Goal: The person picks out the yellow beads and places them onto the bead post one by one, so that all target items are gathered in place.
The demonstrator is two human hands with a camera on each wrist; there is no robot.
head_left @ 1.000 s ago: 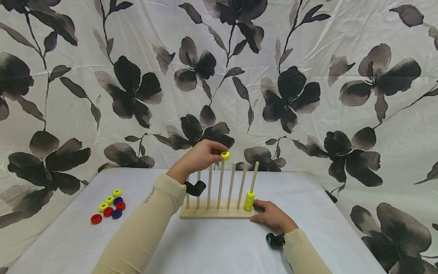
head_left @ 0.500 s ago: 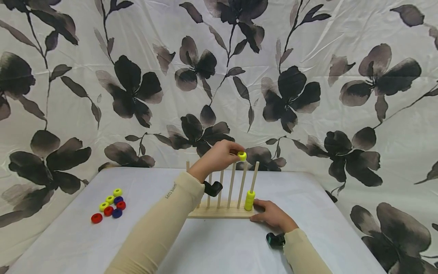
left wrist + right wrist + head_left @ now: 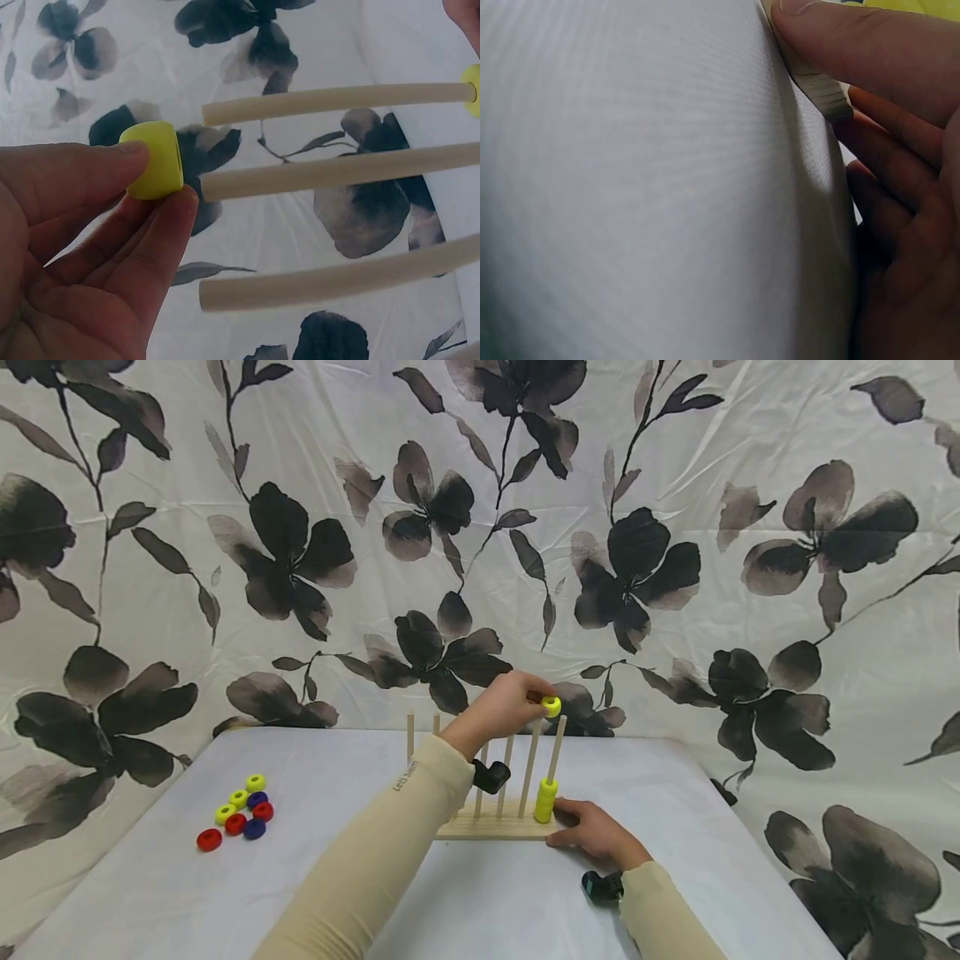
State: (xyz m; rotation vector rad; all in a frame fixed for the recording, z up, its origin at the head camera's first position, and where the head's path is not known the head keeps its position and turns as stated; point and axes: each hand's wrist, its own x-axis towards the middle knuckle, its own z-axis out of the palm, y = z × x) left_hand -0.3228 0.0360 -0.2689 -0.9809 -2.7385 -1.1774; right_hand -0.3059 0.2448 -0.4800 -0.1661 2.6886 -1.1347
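In the head view my left hand (image 3: 501, 708) pinches a yellow bead (image 3: 551, 707) just above the tip of the rightmost peg (image 3: 557, 750). Thumb and fingertips hold this bead (image 3: 154, 161) on edge in the left wrist view, apart from the peg tips. Several yellow beads (image 3: 545, 802) are stacked low on that rightmost peg. My right hand (image 3: 600, 835) grips the right end of the wooden pegged base (image 3: 491, 832). In the right wrist view, the thumb lies over the base's corner (image 3: 825, 97) and the fingers are behind it. My left forearm hides some lower pegs.
Loose yellow, red (image 3: 209, 839) and blue beads (image 3: 254, 829) lie in a group on the left of the white-covered table (image 3: 135, 893). Behind the table hangs a floral cloth (image 3: 525, 602). Other upright pegs (image 3: 530, 768) stand left of the stack.
My left hand has carried the yellow bead rightward past the middle pegs to the rightmost peg. My right hand has stayed at the base's end.
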